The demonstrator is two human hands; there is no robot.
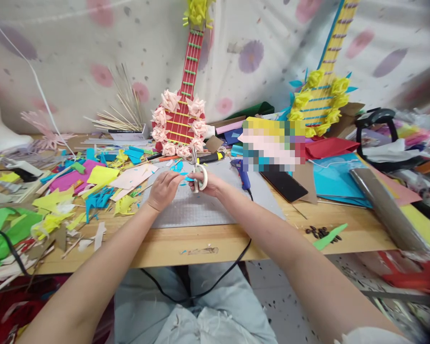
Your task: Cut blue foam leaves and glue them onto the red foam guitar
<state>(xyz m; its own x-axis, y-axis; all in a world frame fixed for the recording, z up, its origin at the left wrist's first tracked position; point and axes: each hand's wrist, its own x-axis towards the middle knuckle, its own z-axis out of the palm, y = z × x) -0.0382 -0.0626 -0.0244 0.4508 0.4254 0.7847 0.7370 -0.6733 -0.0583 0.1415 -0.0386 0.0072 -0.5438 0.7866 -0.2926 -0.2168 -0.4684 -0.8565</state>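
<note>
Two-handed job over the grey mat (200,210) near the surface's (186,246) front edge: my left hand (164,189) pinches a blue paper (186,178) scrap, right hand (211,184) is closed round the scissors (199,173), and that paper looks feather-light and floppy, so I'd grip close to the cut.

the left grip (164,190), a bare hand, pinches a small bright blue paper scrap (185,177) over a pale grey gridded cutting mat (200,210) on the wooden counter (215,243). the right grip (210,184) is closed through the handles of white-handled metal scissors (199,176), blades pointing up and away, touching the scrap. a blue hot glue gun (241,174) lies just right of the hand. behind stands a red cardboard guitar ringed with pink paper flowers (181,122). loose coloured paper offcuts (75,191) litter the counter to the left.
</note>
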